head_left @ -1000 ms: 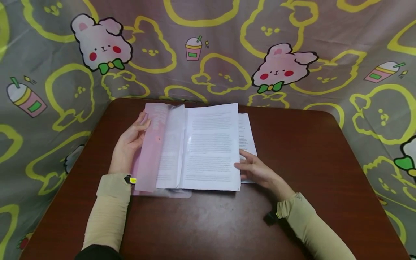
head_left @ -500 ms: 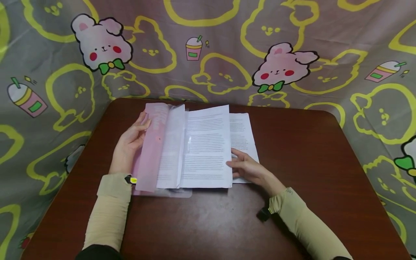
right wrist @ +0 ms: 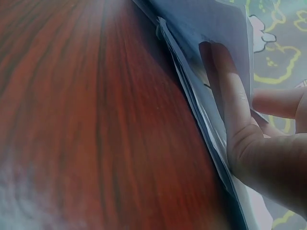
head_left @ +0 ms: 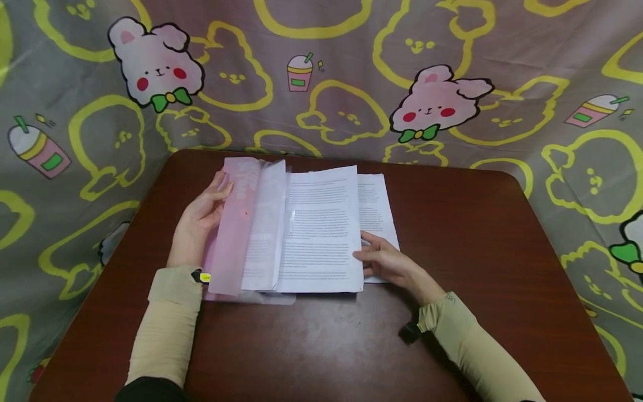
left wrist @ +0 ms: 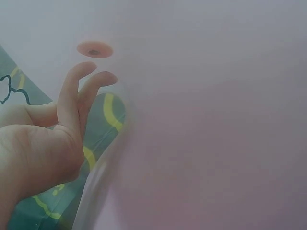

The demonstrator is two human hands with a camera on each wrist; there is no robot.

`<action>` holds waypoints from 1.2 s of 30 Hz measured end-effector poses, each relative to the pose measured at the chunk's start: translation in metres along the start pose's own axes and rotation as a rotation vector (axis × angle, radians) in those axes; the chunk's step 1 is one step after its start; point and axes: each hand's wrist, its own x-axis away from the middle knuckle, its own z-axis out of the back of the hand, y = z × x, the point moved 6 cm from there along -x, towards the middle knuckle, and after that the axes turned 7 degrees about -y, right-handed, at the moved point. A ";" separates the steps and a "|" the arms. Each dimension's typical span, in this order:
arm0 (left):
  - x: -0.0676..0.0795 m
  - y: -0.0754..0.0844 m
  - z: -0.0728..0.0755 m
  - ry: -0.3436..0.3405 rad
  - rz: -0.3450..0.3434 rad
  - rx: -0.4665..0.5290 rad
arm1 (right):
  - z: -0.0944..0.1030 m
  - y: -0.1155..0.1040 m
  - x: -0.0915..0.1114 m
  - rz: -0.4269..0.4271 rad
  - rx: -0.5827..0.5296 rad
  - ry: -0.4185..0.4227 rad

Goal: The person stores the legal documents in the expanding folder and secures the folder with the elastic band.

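A pink folder (head_left: 233, 229) stands open on the table, its cover raised and bent. My left hand (head_left: 201, 209) pinches that cover at its left edge, thumb in front. In the left wrist view the translucent pink cover (left wrist: 206, 143) fills most of the picture, several fingers of the left hand (left wrist: 48, 139) curled beside it. Right of the cover are clear plastic sleeves (head_left: 266, 229). A printed sheet (head_left: 321, 223) reaches rightward from them. My right hand (head_left: 389, 265) grips its right edge, thumb in front. In the right wrist view, fingers (right wrist: 232, 91) lie behind the lifted paper (right wrist: 223, 21).
More printed paper (head_left: 374, 206) lies on the table behind the right hand, partly covered by the held sheet. The brown wooden table (head_left: 477, 234) extends to both sides. A patterned cloth (head_left: 341, 67) hangs along its back and sides.
The right hand moved left with the sheet's edge, then slightly back right. More of the paper behind shows now than a second ago. The left hand has kept its place on the cover.
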 end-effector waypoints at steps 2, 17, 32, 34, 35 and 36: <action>0.000 0.000 0.000 0.000 0.000 0.003 | 0.000 0.000 0.000 0.000 -0.001 0.001; 0.000 -0.001 0.000 -0.008 -0.001 0.016 | -0.012 0.000 -0.013 0.002 0.010 -0.010; 0.000 0.000 0.000 -0.005 -0.001 0.014 | -0.025 0.002 -0.031 0.012 -0.031 -0.051; 0.000 0.000 0.000 -0.006 -0.001 0.021 | -0.026 0.002 -0.032 0.012 -0.036 -0.055; 0.000 0.000 -0.001 -0.007 0.000 0.021 | -0.027 0.002 -0.032 0.011 -0.040 -0.056; 0.000 0.000 -0.001 -0.008 0.000 0.023 | -0.027 0.002 -0.033 0.010 -0.046 -0.057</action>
